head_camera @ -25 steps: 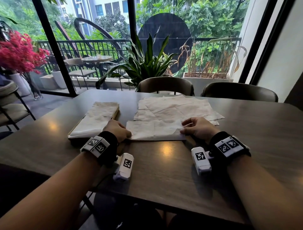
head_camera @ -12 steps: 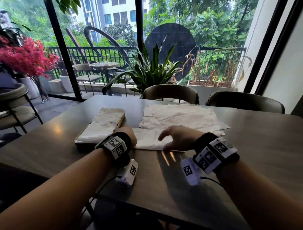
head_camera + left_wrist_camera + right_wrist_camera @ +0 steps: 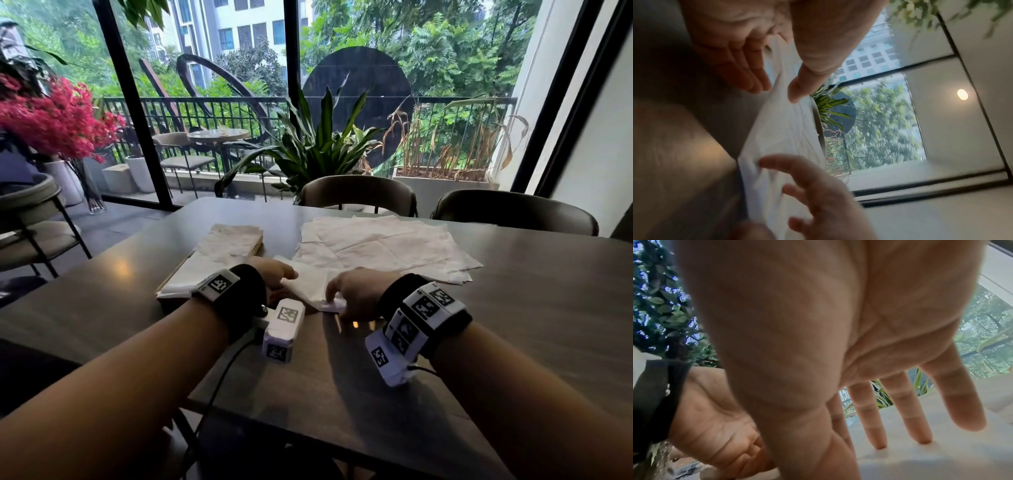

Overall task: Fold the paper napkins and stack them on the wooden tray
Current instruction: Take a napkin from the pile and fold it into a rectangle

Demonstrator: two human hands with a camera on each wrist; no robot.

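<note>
A white paper napkin (image 3: 308, 287), folded narrow, lies between my hands near the table's front edge. My left hand (image 3: 287, 277) pinches its left end; in the left wrist view the napkin (image 3: 781, 138) runs between thumb and fingers of that hand (image 3: 777, 91). My right hand (image 3: 334, 301) holds the right end, thumb below and fingers on top. Its fingertips (image 3: 879, 445) dent the paper. Left of my left hand, the wooden tray (image 3: 258, 241) carries folded napkins (image 3: 212, 260). A loose pile of unfolded napkins (image 3: 383, 246) lies behind my hands.
The dark table (image 3: 531, 308) has bare surface on the right and in front. Two chairs (image 3: 359, 195) stand at its far side, with a green plant (image 3: 318, 150) and the window behind. Another chair (image 3: 30, 219) stands at the left.
My right hand has moved left over the napkin towards my left hand. The napkin is now about half as wide. My left hand has stayed at its left end.
</note>
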